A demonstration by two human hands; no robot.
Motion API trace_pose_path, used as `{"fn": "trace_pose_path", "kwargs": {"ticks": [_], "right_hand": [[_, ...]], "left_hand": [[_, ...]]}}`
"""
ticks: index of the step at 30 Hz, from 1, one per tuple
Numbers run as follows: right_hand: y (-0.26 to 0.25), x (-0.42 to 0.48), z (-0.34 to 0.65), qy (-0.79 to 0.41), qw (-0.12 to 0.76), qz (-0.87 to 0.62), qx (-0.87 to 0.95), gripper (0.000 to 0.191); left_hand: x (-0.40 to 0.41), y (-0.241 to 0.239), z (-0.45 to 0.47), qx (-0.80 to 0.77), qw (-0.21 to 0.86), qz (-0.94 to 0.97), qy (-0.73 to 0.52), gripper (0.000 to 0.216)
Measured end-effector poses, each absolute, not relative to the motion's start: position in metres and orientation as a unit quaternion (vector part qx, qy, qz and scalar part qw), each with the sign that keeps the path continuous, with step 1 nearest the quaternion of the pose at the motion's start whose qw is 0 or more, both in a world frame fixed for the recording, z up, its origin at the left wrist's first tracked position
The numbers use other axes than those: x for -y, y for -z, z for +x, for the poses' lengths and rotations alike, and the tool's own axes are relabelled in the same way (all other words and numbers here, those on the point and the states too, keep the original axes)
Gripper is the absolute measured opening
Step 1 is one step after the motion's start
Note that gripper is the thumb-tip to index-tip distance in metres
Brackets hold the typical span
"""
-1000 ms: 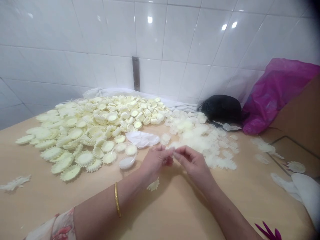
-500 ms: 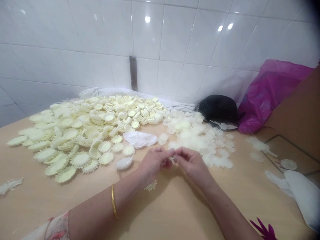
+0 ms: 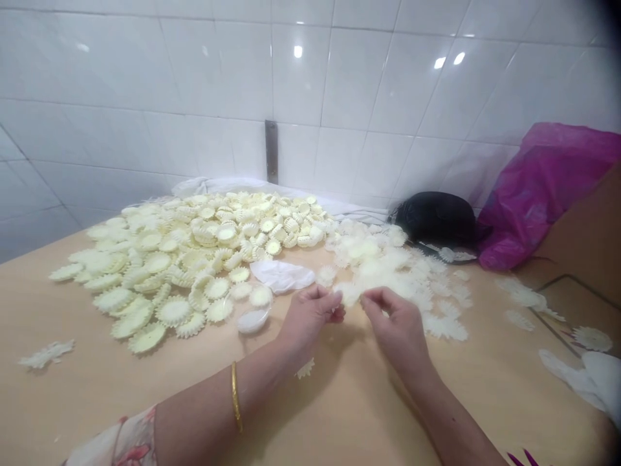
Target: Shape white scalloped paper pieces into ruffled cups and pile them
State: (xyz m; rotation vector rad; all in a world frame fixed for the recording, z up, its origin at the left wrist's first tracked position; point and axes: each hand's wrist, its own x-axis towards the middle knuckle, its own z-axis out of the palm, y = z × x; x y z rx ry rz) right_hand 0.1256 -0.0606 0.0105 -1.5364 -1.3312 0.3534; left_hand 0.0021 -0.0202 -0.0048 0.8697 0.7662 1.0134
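My left hand (image 3: 313, 317) is closed, thumb against the bent fingers. A thin pale piece shows at its fingertips, but I cannot tell whether it is held or lies behind. My right hand (image 3: 398, 327) pinches thumb and forefinger together a short gap to the right; what is in the pinch is too small to make out. Beyond the right hand lies a spread of thin, whitish, toothed paper-like discs (image 3: 398, 272). To the left rises a big heap of pale yellow, cupped discs with notched rims (image 3: 174, 310). One toothed piece (image 3: 305, 369) lies beneath my left wrist.
Beside the heap are a crumpled white cloth (image 3: 281, 276) and a small white oval dish (image 3: 253, 320). A black rounded object (image 3: 434, 219) and a magenta plastic bag (image 3: 538, 188) stand by the tiled wall (image 3: 218, 71). Loose white pieces (image 3: 47, 354) lie at the left.
My hands were together at the fingertips and are now apart, the right hand having drawn to the right. The whole view has shifted slightly.
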Motion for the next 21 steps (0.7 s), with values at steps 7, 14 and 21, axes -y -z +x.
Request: {"fn": "trace_pose_path", "kwargs": {"ticks": [7,14,21], "right_hand": [[-0.008,0.056,0.145,-0.024,0.509,-0.683,0.524,0.016],[0.000,0.047,0.164,0.074,0.479,-0.688,0.540,0.027],[-0.010,0.058,0.144,-0.180,0.538,-0.618,0.544,0.028]], "left_hand": [[0.013,-0.002,-0.005,-0.373,0.678,0.364,-0.519,0.030],[0.013,-0.001,-0.002,-0.365,0.712,0.385,-0.460,0.026],[0.019,0.005,0.000,-0.336,0.725,0.427,-0.423,0.022]]}}
